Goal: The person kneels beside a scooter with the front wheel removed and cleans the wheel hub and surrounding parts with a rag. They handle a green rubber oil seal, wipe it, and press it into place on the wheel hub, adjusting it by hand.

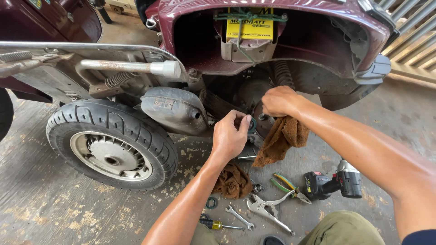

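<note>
From the head view, the left hand (230, 136) is curled, its fingertips pinching a small dark green rubber ring (252, 124) held up against the open side of a maroon scooter body (272, 9). The right hand (279, 100) is closed around a brown terry rag (281, 140), which hangs down from the fist just beside the ring, close to the dark round hub (261, 119) under the body.

On the concrete floor (54, 204) below the hands lie a second crumpled brown rag (232, 181), a loose green ring (211, 203), a small silver spanner (240, 217), a yellow-handled screwdriver (215, 224), silver locking pliers (268, 209), green-and-yellow-handled pliers (288, 183) and a black and red cordless impact driver (334, 183). A detached black tyre on a silver rim (111, 145) stands to the left, touching the floor, beside a grey exhaust muffler (175, 110).
</note>
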